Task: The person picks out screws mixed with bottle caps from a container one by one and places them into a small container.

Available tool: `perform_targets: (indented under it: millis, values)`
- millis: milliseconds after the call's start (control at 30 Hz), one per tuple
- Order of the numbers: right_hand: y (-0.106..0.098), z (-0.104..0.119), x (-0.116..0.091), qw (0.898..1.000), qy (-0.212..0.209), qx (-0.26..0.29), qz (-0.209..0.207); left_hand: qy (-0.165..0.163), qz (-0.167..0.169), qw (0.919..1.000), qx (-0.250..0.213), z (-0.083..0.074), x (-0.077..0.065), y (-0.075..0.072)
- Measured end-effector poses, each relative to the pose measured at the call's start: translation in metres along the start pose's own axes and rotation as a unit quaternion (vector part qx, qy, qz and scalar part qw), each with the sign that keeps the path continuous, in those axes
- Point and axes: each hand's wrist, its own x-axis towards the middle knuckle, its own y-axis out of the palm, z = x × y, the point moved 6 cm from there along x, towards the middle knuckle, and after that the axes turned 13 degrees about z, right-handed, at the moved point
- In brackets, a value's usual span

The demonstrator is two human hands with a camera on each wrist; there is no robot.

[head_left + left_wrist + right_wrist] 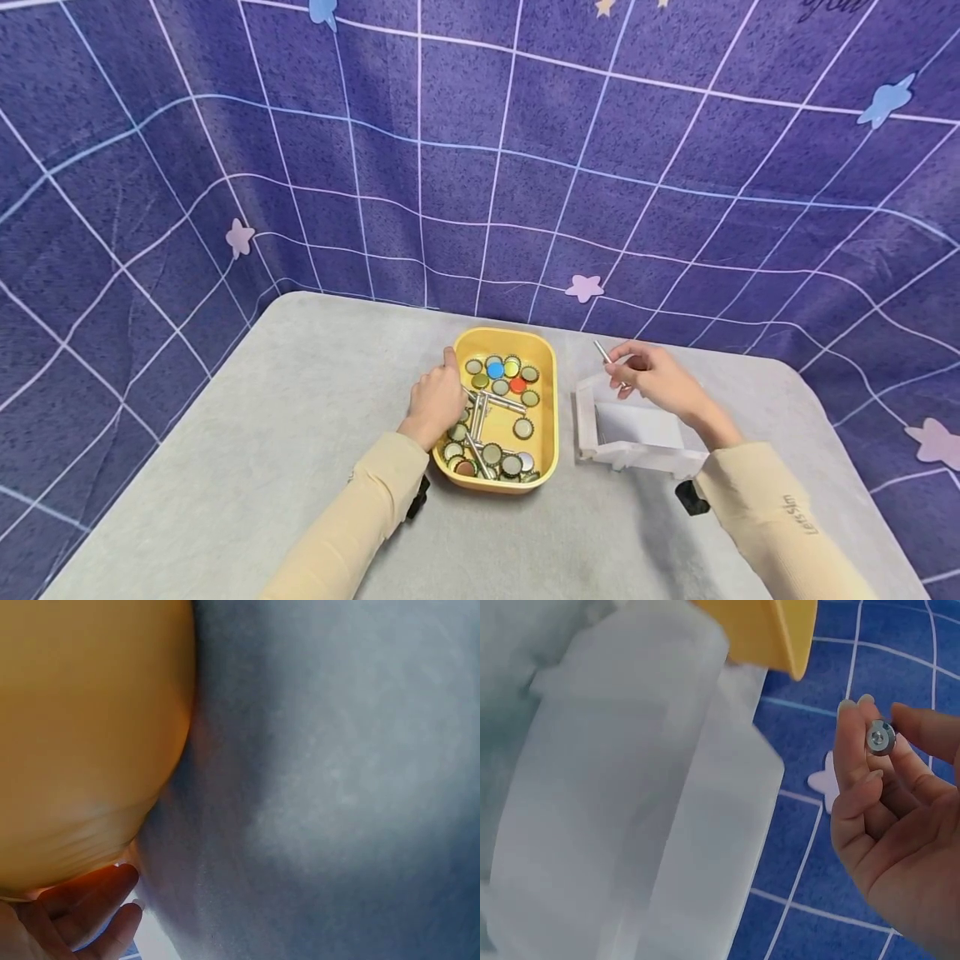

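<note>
My left hand [437, 400] grips the left rim of a yellow tray [556, 400]. In the left wrist view, the fingers [97, 911] curl against the tray's outer wall [82, 742]. Inside the tray lie bottle caps [522, 428] and several silver metal rods [501, 402]. My right hand [660, 379] pinches one slim metal rod [602, 352] between thumb and fingertips, tilted, above the far end of a white open box [637, 455]. The right wrist view shows the round end of this rod [881, 738], with a small recess in its middle.
The white box stands on the grey tabletop [315, 392], a short gap to the right of the yellow tray. A purple-blue curtain [465, 167] with grid lines and stars hangs behind the table and along its sides.
</note>
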Motion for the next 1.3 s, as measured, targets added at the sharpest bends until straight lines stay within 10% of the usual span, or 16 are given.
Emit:
perform_targets:
  millis: [867, 1300]
  values:
    - [-0.005, -0.037, -0.021, 0.99, 0.053, -0.128, 0.039, 0.006, -0.002, 1.0, -0.001, 0.0, -0.001, 0.0]
    - [-0.003, -0.018, -0.015, 0.989, 0.026, -0.141, 0.026, 0.003, 0.004, 1.0, -0.002, 0.001, 0.0, 0.001]
